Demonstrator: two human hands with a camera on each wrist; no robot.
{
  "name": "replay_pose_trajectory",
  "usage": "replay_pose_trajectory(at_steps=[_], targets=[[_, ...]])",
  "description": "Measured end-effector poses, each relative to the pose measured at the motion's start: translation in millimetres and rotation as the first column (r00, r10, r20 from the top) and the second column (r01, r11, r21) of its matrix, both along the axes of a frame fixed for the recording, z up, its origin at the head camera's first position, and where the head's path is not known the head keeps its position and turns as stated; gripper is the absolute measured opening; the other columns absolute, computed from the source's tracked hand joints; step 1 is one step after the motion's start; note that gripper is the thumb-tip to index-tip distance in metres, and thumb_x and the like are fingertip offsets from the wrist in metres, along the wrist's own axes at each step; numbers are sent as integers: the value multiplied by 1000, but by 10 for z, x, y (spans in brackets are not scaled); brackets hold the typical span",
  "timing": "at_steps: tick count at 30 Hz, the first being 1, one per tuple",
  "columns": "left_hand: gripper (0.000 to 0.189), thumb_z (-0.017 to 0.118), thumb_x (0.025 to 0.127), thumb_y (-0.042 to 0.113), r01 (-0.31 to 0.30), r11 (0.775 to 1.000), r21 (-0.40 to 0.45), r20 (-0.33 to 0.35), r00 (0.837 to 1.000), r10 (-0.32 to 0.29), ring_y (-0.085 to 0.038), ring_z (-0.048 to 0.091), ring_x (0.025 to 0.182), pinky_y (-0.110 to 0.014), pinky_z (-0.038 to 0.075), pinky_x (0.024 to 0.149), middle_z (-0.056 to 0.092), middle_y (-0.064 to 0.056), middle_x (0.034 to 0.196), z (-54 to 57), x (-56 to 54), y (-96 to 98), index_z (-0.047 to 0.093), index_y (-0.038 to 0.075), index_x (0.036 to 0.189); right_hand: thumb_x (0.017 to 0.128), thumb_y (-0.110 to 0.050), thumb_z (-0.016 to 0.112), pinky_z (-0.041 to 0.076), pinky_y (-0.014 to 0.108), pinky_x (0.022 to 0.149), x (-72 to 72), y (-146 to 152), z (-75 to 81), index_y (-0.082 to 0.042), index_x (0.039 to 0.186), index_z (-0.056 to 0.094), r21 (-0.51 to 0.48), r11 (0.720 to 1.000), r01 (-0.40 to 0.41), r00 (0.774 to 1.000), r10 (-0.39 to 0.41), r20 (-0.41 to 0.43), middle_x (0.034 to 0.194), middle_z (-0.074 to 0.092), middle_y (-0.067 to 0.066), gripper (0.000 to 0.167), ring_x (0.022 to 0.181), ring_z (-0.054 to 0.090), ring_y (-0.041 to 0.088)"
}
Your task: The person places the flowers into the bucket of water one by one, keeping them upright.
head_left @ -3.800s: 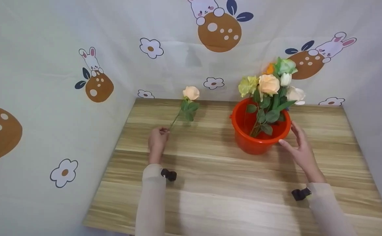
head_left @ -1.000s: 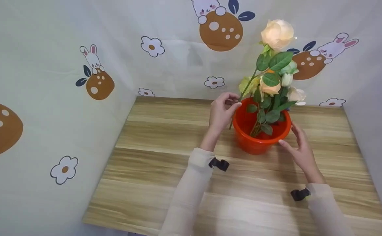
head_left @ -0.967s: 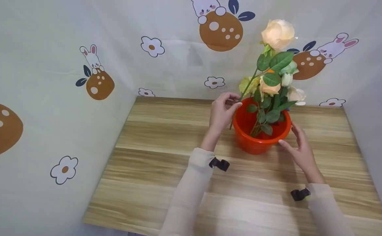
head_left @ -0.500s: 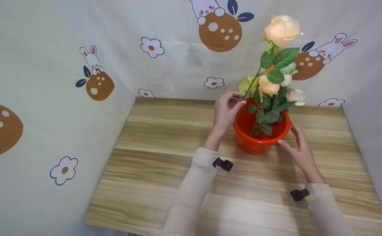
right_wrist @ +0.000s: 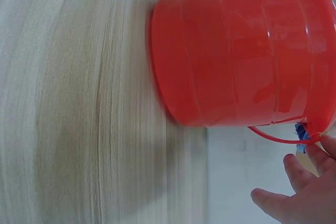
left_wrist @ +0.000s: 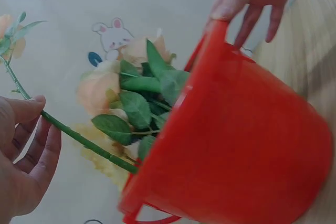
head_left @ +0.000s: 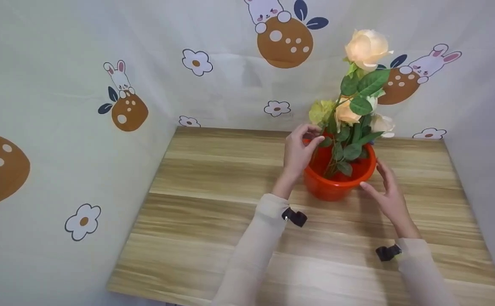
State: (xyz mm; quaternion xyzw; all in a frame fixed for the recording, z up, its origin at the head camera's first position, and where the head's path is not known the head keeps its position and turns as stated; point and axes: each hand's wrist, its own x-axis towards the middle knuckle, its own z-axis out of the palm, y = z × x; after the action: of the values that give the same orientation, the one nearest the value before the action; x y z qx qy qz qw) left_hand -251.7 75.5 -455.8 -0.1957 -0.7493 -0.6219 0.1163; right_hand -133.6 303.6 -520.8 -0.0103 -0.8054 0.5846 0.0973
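My left hand (head_left: 298, 151) pinches the green stem (left_wrist: 89, 144) of a peach artificial rose (head_left: 367, 49) between thumb and fingers. The bloom stands high above the red bucket (head_left: 330, 190), and the stem's lower end goes down inside its left rim. Several other artificial flowers lean in the bucket, among them a yellow flower (head_left: 321, 111), another peach rose (head_left: 348, 112) and a pale cream flower (head_left: 382, 124). At the bucket's right side, my right hand (head_left: 392, 203) touches the rim with spread, fairly straight fingers. The right wrist view shows fingertips by the thin red handle (right_wrist: 275, 139).
The bucket stands upright on a wood-grain table (head_left: 213, 229), near its back edge. A pale printed cloth (head_left: 230, 93) hangs behind and along both sides. A bit of blue (right_wrist: 301, 131) shows behind the bucket's handle.
My left hand has carried the peach rose from the table's left to the bucket. In the last second its stem has gone over the rim and downward inside. The right hand stays put.
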Motion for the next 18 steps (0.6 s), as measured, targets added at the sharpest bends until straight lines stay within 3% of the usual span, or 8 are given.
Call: replay_pose_trajectory(at_steps=[9, 15, 18], targets=[[17, 75, 87, 11, -15, 995, -95, 33, 999, 18, -11, 62, 83, -18, 56, 74, 68, -9, 95, -238, -3, 32, 69, 5, 102, 92, -8, 71, 14, 58, 124, -131, 162, -313, -8, 158, 22, 38, 999, 21, 1000, -21, 2, 165, 22, 17, 82, 151, 20, 39], [16, 75, 87, 8, -6, 993, -120, 60, 998, 13, -9, 63, 82, -11, 53, 72, 68, -8, 95, -320, -2, 50, 69, 5, 101, 91, -7, 71, 16, 58, 124, -130, 157, -304, -11, 158, 24, 40, 999, 26, 1000, -25, -1, 165, 23, 15, 82, 151, 22, 39], [17, 75, 87, 9, -1, 990, -141, 75, 997, 11, -10, 64, 83, -11, 53, 73, 68, -9, 96, -349, 1, 60, 69, 4, 102, 91, -5, 70, 16, 60, 123, -98, 107, -219, -7, 158, 24, 35, 999, 20, 1000, -20, -10, 164, 23, 18, 81, 150, 22, 41]])
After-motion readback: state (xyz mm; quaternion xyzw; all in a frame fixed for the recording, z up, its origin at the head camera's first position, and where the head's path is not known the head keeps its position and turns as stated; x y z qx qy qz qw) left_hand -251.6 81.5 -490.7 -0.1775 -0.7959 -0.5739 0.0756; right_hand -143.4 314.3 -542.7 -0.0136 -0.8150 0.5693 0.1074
